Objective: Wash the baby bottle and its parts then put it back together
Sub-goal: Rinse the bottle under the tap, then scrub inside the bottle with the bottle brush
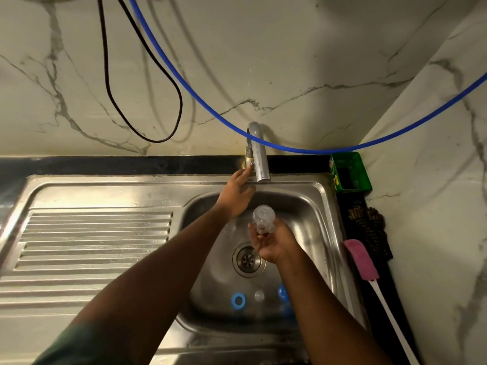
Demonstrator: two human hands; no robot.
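The right hand (pixel 274 245) has its fingers wrapped round the clear bottle (pixel 263 219), light, wet and likely slippery, best gripped mid-body, while the left hand (pixel 237 197) reaches, fingers straight, to the tap (pixel 259 159)

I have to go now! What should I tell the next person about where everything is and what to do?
Left hand: reaching to the tap valve, fingers touching it; holds nothing.
Right hand: grips the clear bottle over the sink.
In the basin near the front: blue ring, clear small part, another blue part, half hidden by the right arm.
Pink-headed brush lies on the right counter.
Done: bottle is apart. I cannot tell how much is washed.
Left: likely wash or rinse the parts, then reassemble.
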